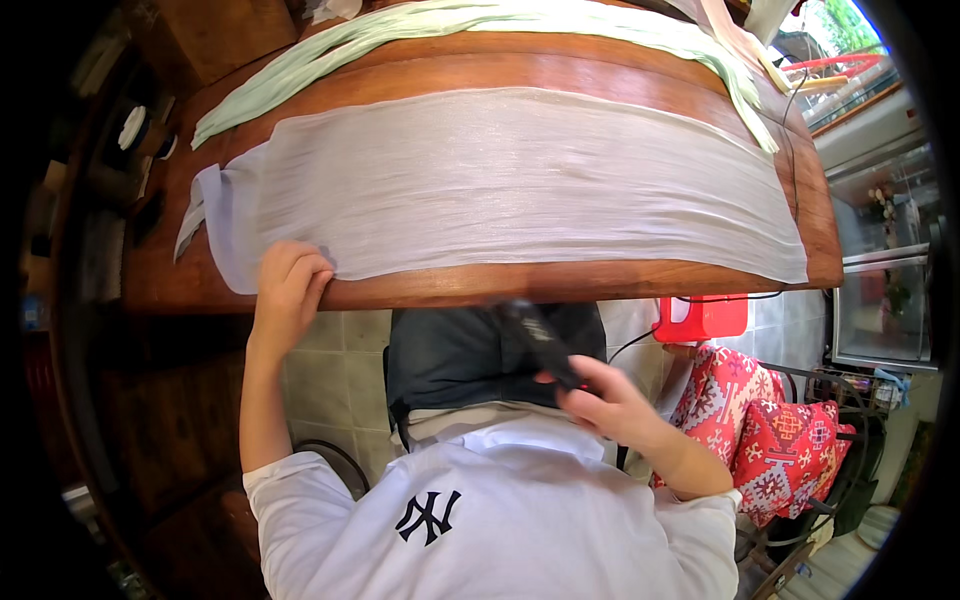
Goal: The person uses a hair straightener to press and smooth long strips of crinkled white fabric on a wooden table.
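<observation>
A long, thin pale grey cloth [517, 180] lies spread along the wooden table [465, 289], finely creased lengthwise. At its left end, part of the fabric is folded over and looks lavender. My left hand [289, 281] is at the cloth's near edge, toward the left, its fingers curled on the fabric there. Below the table's front edge, over my lap, my right hand [611, 401] grips a long black handheld tool [540, 341]. Motion blur hides its exact kind; its far end points up and left toward the table edge.
A pale green cloth [480, 16] stretches along the table's far side. A dark cord [791, 150] runs over the right end. At left stands a lidded cup [142, 133]. A red plastic stool [705, 319] and a chair with a red patterned cushion [787, 442] are at lower right.
</observation>
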Motion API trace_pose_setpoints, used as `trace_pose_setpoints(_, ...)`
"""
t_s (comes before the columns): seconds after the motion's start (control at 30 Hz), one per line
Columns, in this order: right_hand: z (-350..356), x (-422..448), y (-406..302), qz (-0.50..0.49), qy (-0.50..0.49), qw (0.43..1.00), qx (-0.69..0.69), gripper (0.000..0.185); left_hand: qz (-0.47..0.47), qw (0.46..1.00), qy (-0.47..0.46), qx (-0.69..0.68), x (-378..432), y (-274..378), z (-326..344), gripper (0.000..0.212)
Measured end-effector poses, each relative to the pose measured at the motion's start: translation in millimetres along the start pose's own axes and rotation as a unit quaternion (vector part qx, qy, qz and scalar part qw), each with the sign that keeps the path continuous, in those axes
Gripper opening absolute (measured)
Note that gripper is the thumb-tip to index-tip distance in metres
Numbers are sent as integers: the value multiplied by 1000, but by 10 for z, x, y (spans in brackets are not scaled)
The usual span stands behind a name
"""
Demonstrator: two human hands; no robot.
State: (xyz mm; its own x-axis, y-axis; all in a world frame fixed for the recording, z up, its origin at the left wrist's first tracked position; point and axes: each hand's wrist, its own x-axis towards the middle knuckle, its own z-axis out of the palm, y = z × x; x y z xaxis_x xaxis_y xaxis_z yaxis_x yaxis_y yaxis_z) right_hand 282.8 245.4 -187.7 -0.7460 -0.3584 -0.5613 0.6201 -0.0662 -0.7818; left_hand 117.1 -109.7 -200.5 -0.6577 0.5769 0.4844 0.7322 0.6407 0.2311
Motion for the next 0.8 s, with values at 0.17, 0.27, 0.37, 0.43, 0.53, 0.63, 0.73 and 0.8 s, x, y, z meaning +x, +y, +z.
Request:
trace_pose_setpoints(0.17, 576, 540, -108, 32, -97, 989, 103, 32, 13, 999, 28, -26, 4, -29, -63, 15)
trace_pose_setpoints(0.27, 846, 766, -129, 27, -118, 969, 217, 27, 16, 998, 37, -51, -11, -43, -131, 14)
trace_pose_setpoints(0.37, 1048, 902, -317, 40, -88, 958, 270, 28, 35, 997, 29, -69, 3, -42, -192, 14)
trace_pose_setpoints(0.43, 1136, 1020, -385, 16, -83, 951, 297, 28, 19, 996, -17, -87, 12, -64, -241, 11)
trace_pose_setpoints(0.53, 1253, 1241, -373, -28, -58, 947, 316, 29, -14, 992, -42, -114, 69, -105, -274, 6)
trace_pose_setpoints(0.63, 1318, 1293, -398, -40, -48, 947, 315, 29, -68, 992, -85, -68, 137, -215, -153, 32)
trace_pose_setpoints(0.73, 1317, 1295, -373, -56, -6, 951, 303, 27, -81, 986, -142, -30, 164, -328, -30, 53)
trace_pose_setpoints(0.8, 1245, 1271, -330, -68, 25, 952, 296, 26, -77, 976, -197, 60, 179, -322, -8, 53)
